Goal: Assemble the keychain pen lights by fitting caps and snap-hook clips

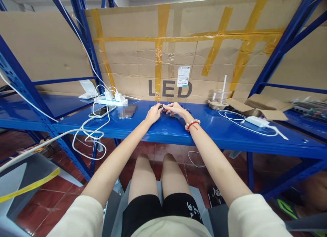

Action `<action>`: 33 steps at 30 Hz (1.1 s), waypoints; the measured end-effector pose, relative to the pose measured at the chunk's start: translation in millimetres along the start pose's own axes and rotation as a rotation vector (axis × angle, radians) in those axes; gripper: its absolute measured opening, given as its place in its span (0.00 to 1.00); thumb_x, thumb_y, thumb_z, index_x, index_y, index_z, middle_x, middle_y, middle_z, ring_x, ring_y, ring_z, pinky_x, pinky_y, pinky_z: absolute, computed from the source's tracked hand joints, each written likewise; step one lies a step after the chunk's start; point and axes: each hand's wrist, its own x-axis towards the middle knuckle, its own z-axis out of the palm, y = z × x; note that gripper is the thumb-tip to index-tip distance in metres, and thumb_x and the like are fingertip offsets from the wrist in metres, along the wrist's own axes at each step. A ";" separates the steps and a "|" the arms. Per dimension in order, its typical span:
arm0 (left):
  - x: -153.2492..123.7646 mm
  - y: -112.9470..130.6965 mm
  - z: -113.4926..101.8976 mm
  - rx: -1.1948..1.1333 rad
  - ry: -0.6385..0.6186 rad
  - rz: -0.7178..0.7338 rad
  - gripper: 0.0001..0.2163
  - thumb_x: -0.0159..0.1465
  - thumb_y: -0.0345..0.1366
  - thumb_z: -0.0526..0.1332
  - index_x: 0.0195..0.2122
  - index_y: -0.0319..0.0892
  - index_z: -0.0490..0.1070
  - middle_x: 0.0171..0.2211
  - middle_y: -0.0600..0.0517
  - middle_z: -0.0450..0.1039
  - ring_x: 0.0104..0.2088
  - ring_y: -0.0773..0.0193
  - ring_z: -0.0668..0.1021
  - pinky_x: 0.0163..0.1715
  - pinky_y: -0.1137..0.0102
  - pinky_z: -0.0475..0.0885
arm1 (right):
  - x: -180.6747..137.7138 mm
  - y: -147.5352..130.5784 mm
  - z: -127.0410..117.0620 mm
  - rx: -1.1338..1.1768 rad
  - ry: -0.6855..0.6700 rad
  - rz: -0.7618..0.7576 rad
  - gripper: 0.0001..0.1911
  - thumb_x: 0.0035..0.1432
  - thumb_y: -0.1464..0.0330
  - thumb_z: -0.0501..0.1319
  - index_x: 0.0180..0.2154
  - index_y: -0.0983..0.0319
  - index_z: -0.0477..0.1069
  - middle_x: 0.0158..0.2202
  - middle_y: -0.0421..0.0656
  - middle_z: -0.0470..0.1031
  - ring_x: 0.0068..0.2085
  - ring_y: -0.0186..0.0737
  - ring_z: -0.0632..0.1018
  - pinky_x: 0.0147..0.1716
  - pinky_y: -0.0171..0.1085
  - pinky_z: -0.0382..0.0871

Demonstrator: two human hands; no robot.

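Observation:
Both my hands meet over the middle of a blue metal shelf (217, 131) that serves as a table. My left hand (154, 113) and my right hand (174, 109) are closed in a pinch around a small dark object (162, 108) held between them; it is too small to name. A bead bracelet with a red string (192, 124) sits on my right wrist. My forearms rest on the shelf's front edge.
A white power strip (111, 101) with chargers and a phone (102, 111) lie to the left, cables hanging over the edge. A plastic cup with a straw (220, 95), a white charger (256, 121) and cardboard pieces (265, 107) lie right. A taped cardboard wall (178, 53) stands behind.

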 end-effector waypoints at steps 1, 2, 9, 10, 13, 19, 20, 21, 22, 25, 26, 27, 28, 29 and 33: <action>-0.5 1.9 -1.2 0.028 0.002 -0.029 0.12 0.63 0.31 0.49 0.44 0.38 0.68 0.37 0.44 0.76 0.41 0.57 0.76 0.46 0.64 0.68 | 1.2 0.7 0.3 -0.017 0.004 0.000 0.24 0.49 0.50 0.62 0.30 0.67 0.76 0.34 0.50 0.77 0.26 0.29 0.73 0.17 0.24 0.65; -1.1 3.9 -2.4 0.056 0.004 -0.056 0.13 0.63 0.32 0.49 0.45 0.39 0.68 0.38 0.44 0.76 0.42 0.57 0.76 0.45 0.64 0.68 | 2.5 1.4 0.6 -0.034 0.016 0.006 0.25 0.52 0.50 0.59 0.31 0.68 0.75 0.35 0.51 0.77 0.25 0.30 0.74 0.17 0.25 0.65; -4.4 16.1 -7.8 0.235 -0.037 -0.122 0.14 0.63 0.35 0.50 0.48 0.44 0.68 0.43 0.46 0.75 0.47 0.54 0.74 0.46 0.62 0.68 | 3.3 -1.7 6.8 0.096 0.077 -0.088 0.24 0.59 0.53 0.55 0.47 0.66 0.69 0.38 0.51 0.76 0.31 0.33 0.77 0.24 0.29 0.73; -4.5 16.5 -8.0 0.241 -0.041 -0.116 0.14 0.63 0.35 0.50 0.48 0.45 0.68 0.44 0.47 0.75 0.47 0.55 0.74 0.46 0.63 0.68 | 2.9 -2.4 7.5 0.102 0.051 -0.105 0.21 0.58 0.56 0.57 0.46 0.65 0.69 0.39 0.50 0.76 0.32 0.33 0.77 0.25 0.29 0.73; -4.1 14.3 -7.7 0.216 -0.048 -0.087 0.13 0.63 0.33 0.51 0.46 0.45 0.69 0.46 0.49 0.75 0.48 0.57 0.74 0.48 0.65 0.67 | 2.9 -2.6 8.0 0.062 -0.029 -0.128 0.15 0.56 0.66 0.61 0.45 0.65 0.71 0.37 0.47 0.76 0.33 0.33 0.77 0.26 0.28 0.73; 0.5 3.9 -2.5 0.030 0.015 -0.109 0.12 0.62 0.34 0.51 0.42 0.41 0.72 0.38 0.47 0.77 0.42 0.58 0.76 0.45 0.67 0.68 | 8.7 0.8 6.7 0.031 0.016 -0.126 0.13 0.56 0.78 0.54 0.41 0.66 0.74 0.35 0.46 0.78 0.30 0.30 0.76 0.28 0.28 0.72; 1.3 3.0 -1.6 -0.004 0.020 -0.109 0.12 0.62 0.34 0.51 0.40 0.40 0.73 0.35 0.48 0.77 0.40 0.58 0.76 0.44 0.67 0.68 | 9.7 1.3 6.9 0.049 0.019 -0.131 0.14 0.57 0.78 0.53 0.40 0.66 0.74 0.36 0.46 0.78 0.30 0.30 0.76 0.30 0.29 0.72; 2.1 2.5 -0.8 -0.035 0.022 -0.105 0.12 0.63 0.35 0.50 0.38 0.40 0.73 0.32 0.48 0.77 0.37 0.59 0.76 0.44 0.67 0.68 | 10.4 1.7 7.1 0.071 0.020 -0.142 0.14 0.58 0.78 0.53 0.41 0.66 0.74 0.37 0.46 0.78 0.31 0.30 0.76 0.31 0.29 0.72; 2.8 2.3 -0.3 -0.065 0.020 -0.095 0.13 0.62 0.34 0.50 0.36 0.39 0.73 0.29 0.49 0.76 0.36 0.60 0.76 0.43 0.67 0.68 | 10.8 1.9 7.4 0.088 0.016 -0.157 0.13 0.59 0.77 0.53 0.41 0.66 0.74 0.38 0.46 0.77 0.32 0.29 0.76 0.32 0.29 0.72; 4.2 2.2 0.8 -0.177 0.027 -0.070 0.11 0.61 0.33 0.50 0.31 0.39 0.73 0.26 0.50 0.74 0.33 0.61 0.75 0.40 0.69 0.68 | 9.8 1.7 7.7 0.097 -0.052 -0.203 0.12 0.60 0.70 0.55 0.42 0.65 0.74 0.37 0.45 0.77 0.32 0.30 0.77 0.31 0.28 0.72; 4.6 1.8 1.1 -0.229 0.029 -0.074 0.11 0.60 0.33 0.51 0.30 0.39 0.72 0.26 0.50 0.74 0.33 0.62 0.74 0.39 0.69 0.68 | 8.8 1.4 7.4 0.088 -0.083 -0.216 0.12 0.60 0.68 0.56 0.42 0.65 0.74 0.35 0.45 0.77 0.31 0.31 0.77 0.31 0.28 0.72; 5.1 0.9 1.4 -0.288 0.028 -0.087 0.10 0.59 0.32 0.51 0.28 0.39 0.71 0.25 0.51 0.73 0.32 0.62 0.74 0.39 0.70 0.67 | 7.7 1.0 7.0 0.077 -0.110 -0.227 0.12 0.59 0.67 0.57 0.41 0.65 0.74 0.33 0.44 0.77 0.31 0.31 0.77 0.30 0.29 0.71; 5.6 -0.3 1.8 -0.353 0.023 -0.107 0.11 0.59 0.33 0.51 0.25 0.39 0.70 0.24 0.51 0.72 0.31 0.63 0.73 0.38 0.70 0.67 | 6.6 0.7 6.5 0.070 -0.131 -0.235 0.12 0.59 0.65 0.57 0.39 0.66 0.75 0.31 0.44 0.77 0.31 0.32 0.76 0.30 0.29 0.71; 6.2 -1.9 2.3 -0.419 0.014 -0.129 0.12 0.59 0.34 0.51 0.23 0.39 0.68 0.23 0.51 0.71 0.30 0.64 0.73 0.37 0.70 0.67 | 5.6 0.4 6.0 0.064 -0.146 -0.239 0.13 0.58 0.64 0.58 0.39 0.66 0.75 0.29 0.44 0.77 0.31 0.31 0.76 0.30 0.29 0.71; 8.7 -9.0 4.8 -0.603 -0.017 -0.189 0.16 0.61 0.37 0.49 0.18 0.39 0.63 0.22 0.51 0.70 0.29 0.66 0.71 0.34 0.71 0.65 | 4.6 1.3 4.2 0.066 -0.174 -0.226 0.15 0.56 0.61 0.60 0.40 0.65 0.76 0.28 0.43 0.77 0.31 0.30 0.76 0.30 0.27 0.70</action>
